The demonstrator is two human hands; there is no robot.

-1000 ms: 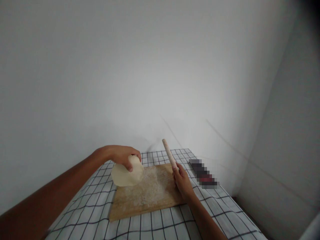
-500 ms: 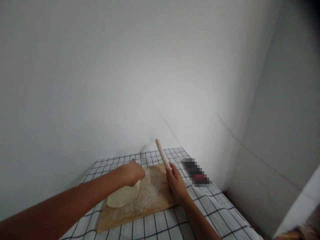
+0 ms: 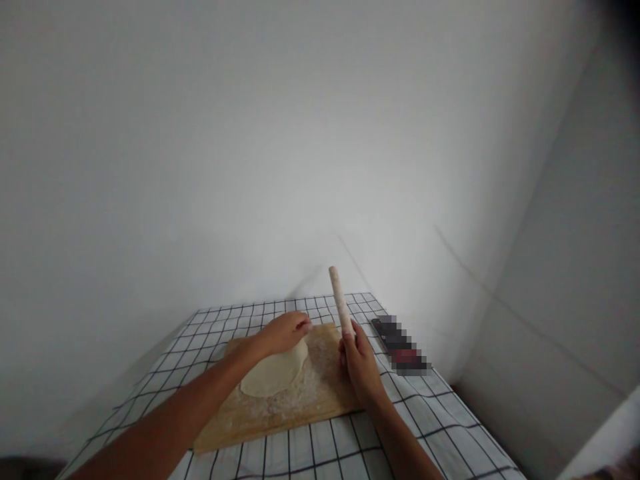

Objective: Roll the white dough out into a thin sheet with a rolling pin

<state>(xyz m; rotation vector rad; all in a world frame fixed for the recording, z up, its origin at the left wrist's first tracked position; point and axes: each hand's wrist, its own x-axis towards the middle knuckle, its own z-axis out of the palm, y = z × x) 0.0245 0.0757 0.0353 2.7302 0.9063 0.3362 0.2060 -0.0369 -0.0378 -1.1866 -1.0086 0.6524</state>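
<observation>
A thin, round, pale dough sheet (image 3: 274,375) lies on a floured wooden board (image 3: 280,421). My left hand (image 3: 287,331) is closed at the far right edge of the sheet, fingers curled inward. That edge runs up to the hand, which seems to grip it; the exact contact is hidden beneath the hand. A slim wooden rolling pin (image 3: 339,297) is in my right hand (image 3: 359,360), fingers wrapped round its lower end. The pin tilts upward, its top leaning slightly left, above the board's right side.
Under the board spreads a white tablecloth with black grid lines (image 3: 320,457). A dark, pixelated flat object (image 3: 397,343) lies on the cloth to the right. The table's far edge meets a pale wall (image 3: 280,167). White flour dusts the board.
My left hand and the dough sheet have shifted right on the board, and the sheet lies flatter. The rolling pin has turned more upright in my right hand. The view has shifted slightly.
</observation>
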